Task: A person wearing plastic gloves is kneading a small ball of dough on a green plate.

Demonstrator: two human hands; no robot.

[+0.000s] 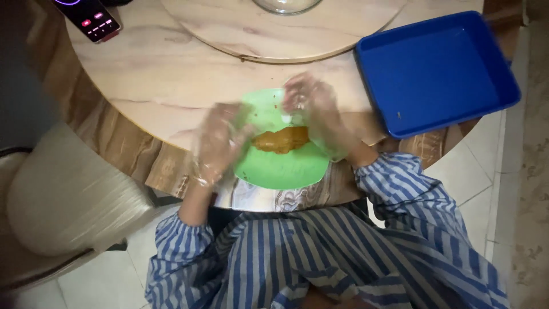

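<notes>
Nearest, at the table's (171,86) near edge, a green plate (280,169) carries a brown doughy lump (281,140); the left hand (220,143), in a clear plastic glove, lies spread at the plate's left rim, the gloved right hand (314,111) loosely curled over the lump's right end, holding nothing firmly. Judged step: working the lump, needing both hands closing on it. Farther right sits a blue tray (437,71), far left a phone (91,20), on a round marble-patterned top over pale floor tiles.

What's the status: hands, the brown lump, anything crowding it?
Left hand and right hand, both in clear gloves, open, flank the brown lump. Lump lies on green plate. Blue tray apart, to the right.
</notes>
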